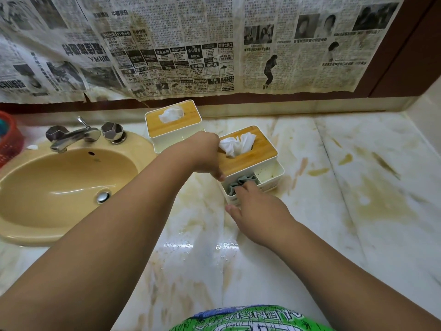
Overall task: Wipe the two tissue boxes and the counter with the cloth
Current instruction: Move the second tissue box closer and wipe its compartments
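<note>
Crumpled grey cloth [241, 183] is sitting in the front left open compartment of the near white plastic tissue box [267, 174], wadded against the compartment wall. Right hand [257, 211] is reaching in from the front. Its fingers [248, 187] are bunching down onto the cloth and clamping it, tips buried in the fabric, thumb sticking out to the left along the box's front wall.

Left hand [205, 154] is gripping the left end of that box at the edge of its rectangular bamboo lid [253, 156], thumb pointing down the near corner; the other fingers are hidden behind the hand. White tissue is poking up through the lid slot. The compartment to the right of the cloth is showing brownish specks.

Far white plastic tissue box with matching bamboo lid [174, 127] is standing just behind and left of the near one, against the back ledge, tissue also sticking out.

Both boxes are resting on the white marble desk [358, 187]. Yellow-brown stains and streaks are running across it, heaviest on the right. A wet patch with water droplets [202, 247] is glinting near the front centre.

Left of the boxes: oval yellow ceramic sink [59, 182] with a chrome faucet [71, 137] and two faceted knobs. Red plastic mesh basket [9, 137] is sitting at the far left edge. Yellowed newspaper sheets [191, 44] are hanging over the dark brown wall panel [410, 44] behind the desk.
</note>
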